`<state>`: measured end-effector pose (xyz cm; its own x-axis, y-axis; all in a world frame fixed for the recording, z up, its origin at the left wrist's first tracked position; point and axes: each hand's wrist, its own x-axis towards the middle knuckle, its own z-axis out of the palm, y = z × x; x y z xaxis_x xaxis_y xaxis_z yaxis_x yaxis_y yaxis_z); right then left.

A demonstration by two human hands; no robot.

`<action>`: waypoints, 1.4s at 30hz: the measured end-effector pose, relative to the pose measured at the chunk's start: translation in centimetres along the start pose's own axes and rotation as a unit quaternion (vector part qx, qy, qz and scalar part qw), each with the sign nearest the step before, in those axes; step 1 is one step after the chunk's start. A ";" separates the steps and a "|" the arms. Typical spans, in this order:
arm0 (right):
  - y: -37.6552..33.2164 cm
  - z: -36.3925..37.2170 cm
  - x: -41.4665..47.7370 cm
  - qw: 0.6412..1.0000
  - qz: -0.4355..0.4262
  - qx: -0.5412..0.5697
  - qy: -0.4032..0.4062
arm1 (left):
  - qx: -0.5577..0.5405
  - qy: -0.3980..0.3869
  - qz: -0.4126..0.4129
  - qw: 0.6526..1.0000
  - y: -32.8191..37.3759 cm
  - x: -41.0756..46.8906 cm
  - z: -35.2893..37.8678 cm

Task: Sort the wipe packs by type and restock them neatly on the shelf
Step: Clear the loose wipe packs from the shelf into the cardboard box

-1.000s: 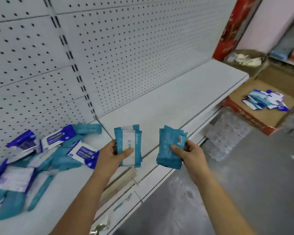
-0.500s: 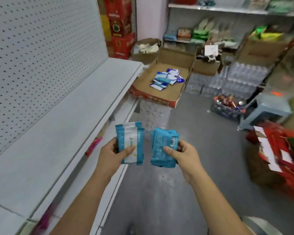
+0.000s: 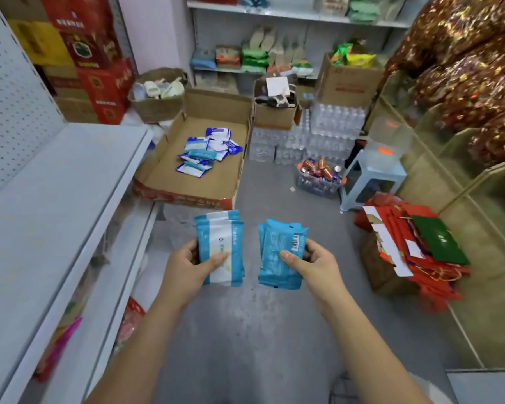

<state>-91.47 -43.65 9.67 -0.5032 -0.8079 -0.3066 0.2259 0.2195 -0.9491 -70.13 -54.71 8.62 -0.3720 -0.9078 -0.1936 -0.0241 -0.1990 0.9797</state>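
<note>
A small stack of teal wipe packs (image 3: 219,237) is held in the left hand (image 3: 184,269), whose grip is clamped on it with the thumb laid across the white front panel and the fingers curled behind. A second teal stack (image 3: 277,243) is pinched in the same way by the right hand (image 3: 315,266), with the barcoded back turned up. Both stacks are carried in the air over the grey floor (image 3: 245,330), just beside one another but apart, and nothing has yet been set down from them. The white shelf (image 3: 56,193) lies to the left of both hands and slightly above their level in the view, so the left hand is judged the nearer one for placing. The long axis of each stack points away from the person, roughly along the shelf's front edge, so a sideways carry to the left with little turning is judged to be what a neat placement calls for. The stack in the right hand would need flipping if faces are to be matched. Straight ahead, well beyond the hands, an open cardboard tray (image 3: 216,106) is seen on the floor with more loose packs (image 3: 207,153) heaped in it, blue-and-white ones mixed with teal, so sorting is judged to be only partly done.
</note>
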 end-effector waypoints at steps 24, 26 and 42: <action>-12.9 -10.7 40.1 0.998 0.019 0.025 -0.049 | -0.023 0.059 -0.039 0.997 6.8 36.9 18.8; -13.9 -10.1 44.2 0.998 0.020 0.020 -0.058 | -0.034 0.075 -0.036 0.996 7.1 40.4 19.0; -22.8 -4.2 72.1 0.992 0.048 -0.024 -0.118 | -0.052 0.145 -0.056 0.987 9.7 67.1 19.5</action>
<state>-136.38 -104.64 8.87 -0.2701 -0.8869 -0.3748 0.2206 0.3219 -0.9207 -113.38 -110.38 6.18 -0.0916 -0.9426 -0.3210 0.0517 -0.3265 0.9438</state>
